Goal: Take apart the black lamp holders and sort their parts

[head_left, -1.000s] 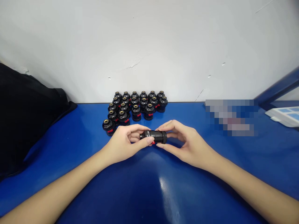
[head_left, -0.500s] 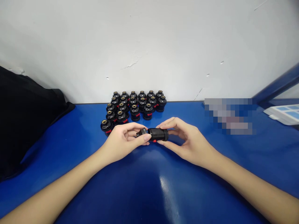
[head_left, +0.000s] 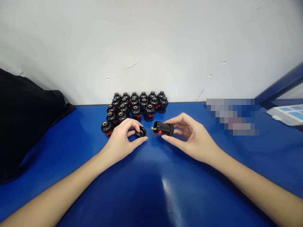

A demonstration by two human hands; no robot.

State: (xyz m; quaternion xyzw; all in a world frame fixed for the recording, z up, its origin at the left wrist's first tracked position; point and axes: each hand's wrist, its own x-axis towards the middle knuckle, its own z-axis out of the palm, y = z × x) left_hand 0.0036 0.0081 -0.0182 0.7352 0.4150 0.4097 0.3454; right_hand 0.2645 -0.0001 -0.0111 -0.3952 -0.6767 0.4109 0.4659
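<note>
Between the thumb and fingers of my left hand (head_left: pixel 123 135) is a round black lamp-socket cap (head_left: pixel 141 132), its hollow inside turned toward the right. My right hand (head_left: pixel 189 138) grips a black cylindrical lamp-socket body (head_left: pixel 164 128), which lies roughly level with its open end facing left. A red switch (head_left: pixel 159 132) sits on the body's side, and a small brass-coloured piece (head_left: pixel 153 128) sticks out of the open end. Cap and body are apart, with a small gap between them above the blue table (head_left: pixel 132 189).
Several assembled black lamp sockets (head_left: pixel 149 113) with brass tops and red switches stand in rows near the white wall (head_left: pixel 151 47). Black cloth (head_left: pixel 28 119) lies at the left. At the right are a pixelated patch (head_left: pixel 233 118) and a white-and-blue case (head_left: pixel 288 113).
The cap and body, close together before, are now separated. My left hand has tilted the cap so its inside shows; the body has shifted slightly up and right, its open end now visible.
</note>
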